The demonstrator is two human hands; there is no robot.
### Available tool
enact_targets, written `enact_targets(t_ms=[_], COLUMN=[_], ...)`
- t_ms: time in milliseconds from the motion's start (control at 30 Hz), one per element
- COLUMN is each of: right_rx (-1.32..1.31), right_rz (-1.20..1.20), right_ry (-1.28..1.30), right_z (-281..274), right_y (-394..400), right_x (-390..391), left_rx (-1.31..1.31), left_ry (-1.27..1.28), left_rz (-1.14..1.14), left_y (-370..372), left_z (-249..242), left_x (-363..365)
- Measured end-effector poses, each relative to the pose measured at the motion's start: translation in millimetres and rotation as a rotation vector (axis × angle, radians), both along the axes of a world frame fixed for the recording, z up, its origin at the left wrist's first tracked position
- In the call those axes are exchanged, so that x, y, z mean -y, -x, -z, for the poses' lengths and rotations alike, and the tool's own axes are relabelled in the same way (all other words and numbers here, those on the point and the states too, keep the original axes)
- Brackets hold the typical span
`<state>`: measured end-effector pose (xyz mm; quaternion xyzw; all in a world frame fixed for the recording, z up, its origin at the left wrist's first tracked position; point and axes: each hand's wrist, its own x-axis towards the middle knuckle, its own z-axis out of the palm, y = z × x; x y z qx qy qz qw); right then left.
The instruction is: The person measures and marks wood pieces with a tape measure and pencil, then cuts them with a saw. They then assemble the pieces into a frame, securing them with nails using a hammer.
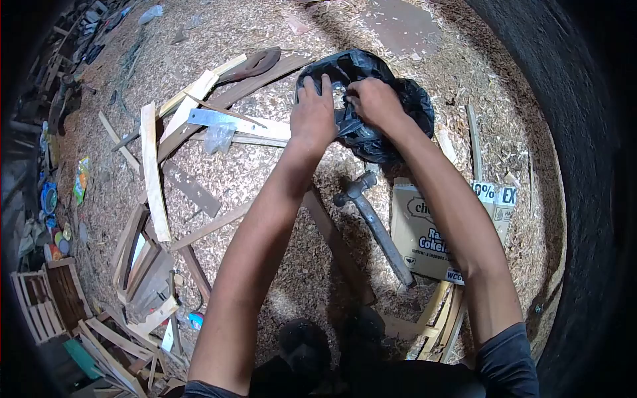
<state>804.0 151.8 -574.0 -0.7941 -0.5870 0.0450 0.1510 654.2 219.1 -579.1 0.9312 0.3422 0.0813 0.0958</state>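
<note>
A black plastic bag (411,106) lies bunched on the ground at the top centre, its mouth spread apart. My left hand (313,116) rests at its left side, fingers stretched out and apart over the plastic. On the other side, my right hand (377,103) has its fingers curled onto the bag's plastic near the mouth. What lies inside the bag is hard to make out. Just below the bag is a claw hammer (379,232), its head toward the bag. A flat metal blade (222,121), like a ruler, lies left of my left hand.
Wood strips (154,172) lie scattered at left, beside a saw-like wooden handle (257,65). A printed cardboard piece (415,239) sits under my right forearm. A wooden crate (50,302) stands at lower left. Wood shavings (219,33) cover the ground; a dark wall-like surface (564,132) curves along the right.
</note>
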Motion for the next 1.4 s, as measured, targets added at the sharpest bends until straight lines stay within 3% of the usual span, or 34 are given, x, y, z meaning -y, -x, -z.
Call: enact_targets(t_ms=[133, 267, 367, 400, 533, 633, 733, 967, 1167, 1267, 1300, 1400], right_rx=[0.087, 0.203, 0.120, 0.121, -0.329, -0.518, -0.819, -1.221, -1.245, -1.011, -1.069, -1.115], right_rz=[0.124, 0.113, 0.153, 0.144, 0.138, 0.044, 0.000, -0.151, -0.090, -0.044, -0.054, -0.162], right_ry=[0.265, 0.197, 0.211, 0.103, 0.021, -0.100, -0.061, -0.061, -0.136, -0.159, -0.302, -0.343], right_z=[-5, 23, 21, 21, 18, 26, 23, 17, 22, 5, -2, -20], right_y=[12, 17, 14, 13, 0, -7, -14, -23, -22, -2, 17, 59], right_x=[-18, -29, -28, -22, -8, -7, -4, 2, 2, 9, 13, 24], left_rx=[0.032, 0.035, 0.034, 0.038, 0.090, 0.128, 0.134, 0.292, 0.446, 0.653, 0.765, 0.816], left_ry=[0.024, 0.002, 0.045, 0.067, 0.059, 0.119, 0.184, 0.217, 0.140, 0.259, 0.340, 0.338], left_rz=[-0.037, -0.045, -0.059, -0.062, -0.063, -0.073, -0.081, -0.049, -0.025, -0.034, -0.063, -0.077], left_y=[0, 10, 14, 16, 18, 18, 21, 23, 23, 31, 39, 77], left_z=[13, 11, 17, 16, 14, 12, 5, 9, 11, 10, 5, 15], left_x=[-2, -3, -1, 0, 1, -2, -2, -1, -2, -9, -7, -5])
